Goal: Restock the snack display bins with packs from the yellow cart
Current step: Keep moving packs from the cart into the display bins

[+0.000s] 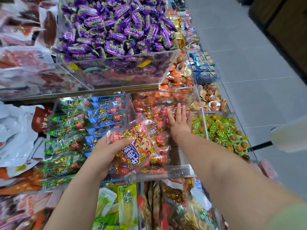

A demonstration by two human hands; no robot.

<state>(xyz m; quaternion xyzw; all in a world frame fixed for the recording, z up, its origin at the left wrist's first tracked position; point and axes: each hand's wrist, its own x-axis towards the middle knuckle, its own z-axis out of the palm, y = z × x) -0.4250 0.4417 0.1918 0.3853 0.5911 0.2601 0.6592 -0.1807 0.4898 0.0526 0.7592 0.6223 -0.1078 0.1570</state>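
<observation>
Fingers of the left hand [106,151] pinch a red beef cube pack [134,145] just above the red-pack bin [181,170]. The right hand [179,120] lies flat, fingers spread, on packs inside. Push those back first, then slide the new pack in front.

A clear red pack [136,146] of gold-wrapped beef cubes, printed with a cartoon tiger, sat tilted above the near end of a clear acrylic bin [181,170]. That bin held similar red packs [159,128], apparently stacked in a row toward its far end.
</observation>
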